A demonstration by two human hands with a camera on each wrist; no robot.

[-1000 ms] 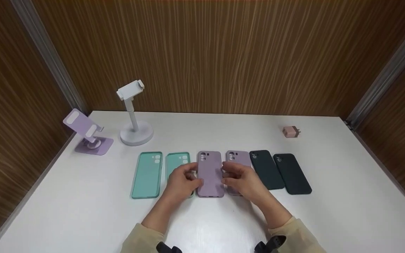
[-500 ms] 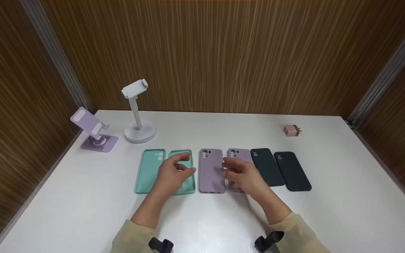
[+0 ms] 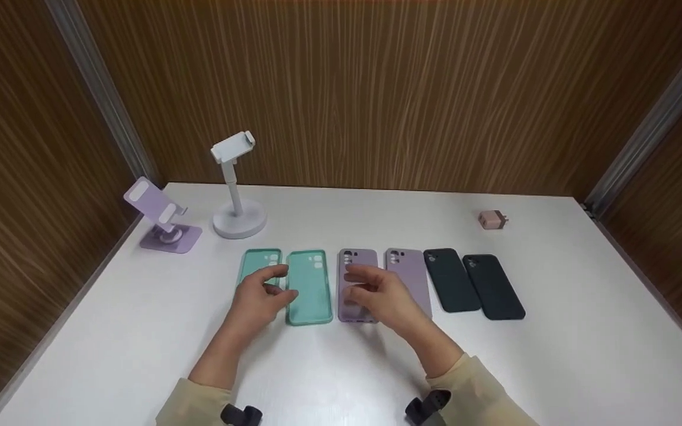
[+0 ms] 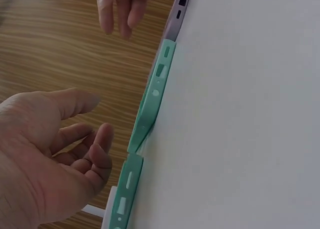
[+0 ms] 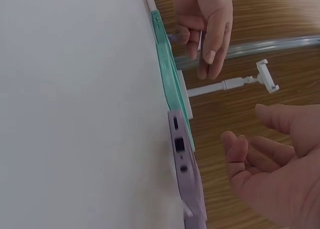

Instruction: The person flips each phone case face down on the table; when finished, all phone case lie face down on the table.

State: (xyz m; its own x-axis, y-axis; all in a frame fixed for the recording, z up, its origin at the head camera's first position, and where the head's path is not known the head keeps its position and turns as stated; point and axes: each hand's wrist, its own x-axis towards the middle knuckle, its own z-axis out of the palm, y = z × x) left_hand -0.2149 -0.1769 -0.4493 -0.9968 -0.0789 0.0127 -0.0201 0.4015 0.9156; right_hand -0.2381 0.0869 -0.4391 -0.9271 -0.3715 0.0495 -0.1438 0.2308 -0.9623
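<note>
My left hand (image 3: 258,302) hovers over the left teal phone case (image 3: 261,257), its fingers loosely bent and nothing in them. Beside it lies a second teal phone case (image 3: 310,305), hollow side up. Above the left purple phone case (image 3: 366,257) is my right hand (image 3: 382,297), thumb and fingers apart, covering part of that case. The right purple phone case (image 3: 413,275) lies next to it. In the left wrist view the left hand (image 4: 55,159) stands off the teal case edges; the right wrist view shows a gap between the right hand (image 5: 280,164) and the cases.
Two dark phone cases (image 3: 452,281) continue the row on the right, slightly slanted. A white phone stand (image 3: 239,220) and a purple phone stand (image 3: 154,204) stand at the back left. A pink charger plug (image 3: 490,220) lies at the back right. Wood-grain panels enclose the table.
My left hand has let go of the left purple phone case and moved left over the teal cases. The right hand has shifted left, uncovering the right purple case.
</note>
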